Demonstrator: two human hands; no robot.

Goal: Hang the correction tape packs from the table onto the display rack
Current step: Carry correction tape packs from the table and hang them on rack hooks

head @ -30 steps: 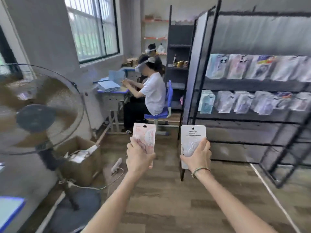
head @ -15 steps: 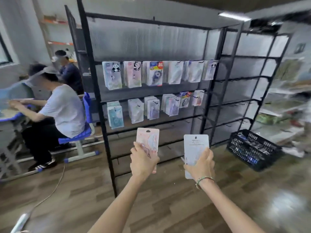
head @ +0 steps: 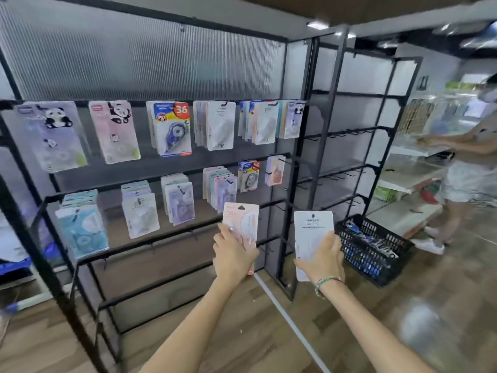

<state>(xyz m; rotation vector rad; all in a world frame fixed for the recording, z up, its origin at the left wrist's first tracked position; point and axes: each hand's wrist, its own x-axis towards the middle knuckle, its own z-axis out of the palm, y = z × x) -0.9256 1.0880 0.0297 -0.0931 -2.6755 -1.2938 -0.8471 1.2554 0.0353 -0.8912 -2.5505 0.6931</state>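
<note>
My left hand point(head: 233, 253) grips a pink correction tape pack point(head: 242, 221) upright by its lower half. A white correction tape pack point(head: 312, 232) stands upright in my right hand point(head: 322, 258), which wears a beaded bracelet. Both packs are held up in front of the black display rack point(head: 166, 181), below its second row. Several packs hang on the rack's two upper rows of hooks. The lower bars point(head: 150, 243) carry bare hooks.
A second black rack section point(head: 347, 168) with bare hooks stands to the right. A black plastic basket point(head: 376, 254) with items sits on the wooden floor beside it. Another person point(head: 462, 168) stands at white shelves far right.
The view has swung right, from the fan and seated people onto the rack, which is now closer. Both hands still hold their packs upright in front of me.
</note>
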